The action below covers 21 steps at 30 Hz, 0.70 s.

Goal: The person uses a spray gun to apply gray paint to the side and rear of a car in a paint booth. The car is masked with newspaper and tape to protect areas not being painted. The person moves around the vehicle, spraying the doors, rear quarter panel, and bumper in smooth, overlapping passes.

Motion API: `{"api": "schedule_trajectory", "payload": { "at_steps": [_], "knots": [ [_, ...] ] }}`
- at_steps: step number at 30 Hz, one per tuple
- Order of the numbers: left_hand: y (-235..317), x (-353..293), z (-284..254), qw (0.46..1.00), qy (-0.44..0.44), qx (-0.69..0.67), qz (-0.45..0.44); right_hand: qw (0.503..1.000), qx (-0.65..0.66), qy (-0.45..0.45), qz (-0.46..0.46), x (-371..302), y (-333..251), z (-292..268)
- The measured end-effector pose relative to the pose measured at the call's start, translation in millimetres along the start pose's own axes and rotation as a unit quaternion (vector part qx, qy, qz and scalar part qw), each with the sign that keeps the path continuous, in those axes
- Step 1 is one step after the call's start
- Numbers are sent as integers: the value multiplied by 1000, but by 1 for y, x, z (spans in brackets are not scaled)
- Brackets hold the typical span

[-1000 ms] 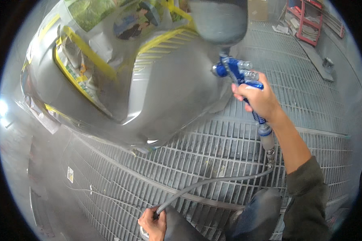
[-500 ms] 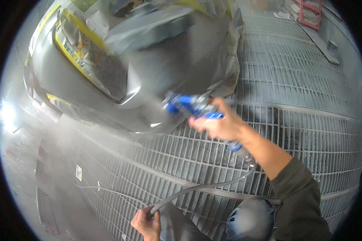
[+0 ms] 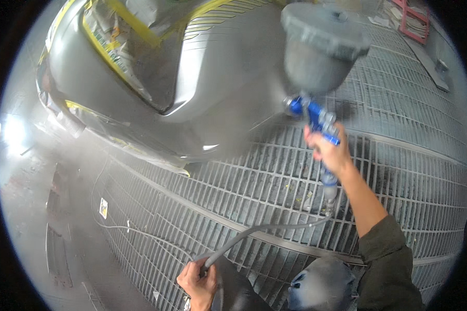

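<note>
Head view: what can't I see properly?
Head view:
Blue metal spray gun: handle mostly covered by the right hand's grip.
Grey round cup: contents hidden by its walls.
Silver curved panel: top cut off by the upper edge.
White-and-yellow rectangular card: markings too small.

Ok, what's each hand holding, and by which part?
The right hand grips the blue spray gun by its handle; the left hand holds the grey hose at a stretch away from the gun.
</note>
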<state>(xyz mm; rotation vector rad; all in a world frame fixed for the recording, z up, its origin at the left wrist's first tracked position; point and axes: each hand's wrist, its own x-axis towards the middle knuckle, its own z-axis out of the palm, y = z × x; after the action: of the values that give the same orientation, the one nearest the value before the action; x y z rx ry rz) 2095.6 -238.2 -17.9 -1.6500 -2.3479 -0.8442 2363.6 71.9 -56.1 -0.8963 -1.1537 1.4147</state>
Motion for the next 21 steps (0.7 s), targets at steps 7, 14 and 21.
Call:
{"api": "schedule_trajectory", "payload": {
  "at_steps": [7,14,21],
  "knots": [
    [-6,-1,-10,999,-17,18,21,949,34,-308,-56,-46,66,83],
    [32,-16,13,996,-76,1,39,984,16,-167,-52,-32,90,31],
    [67,-12,40,987,-147,2,60,995,56,-79,33,-14,63,-80]
  ]
}}
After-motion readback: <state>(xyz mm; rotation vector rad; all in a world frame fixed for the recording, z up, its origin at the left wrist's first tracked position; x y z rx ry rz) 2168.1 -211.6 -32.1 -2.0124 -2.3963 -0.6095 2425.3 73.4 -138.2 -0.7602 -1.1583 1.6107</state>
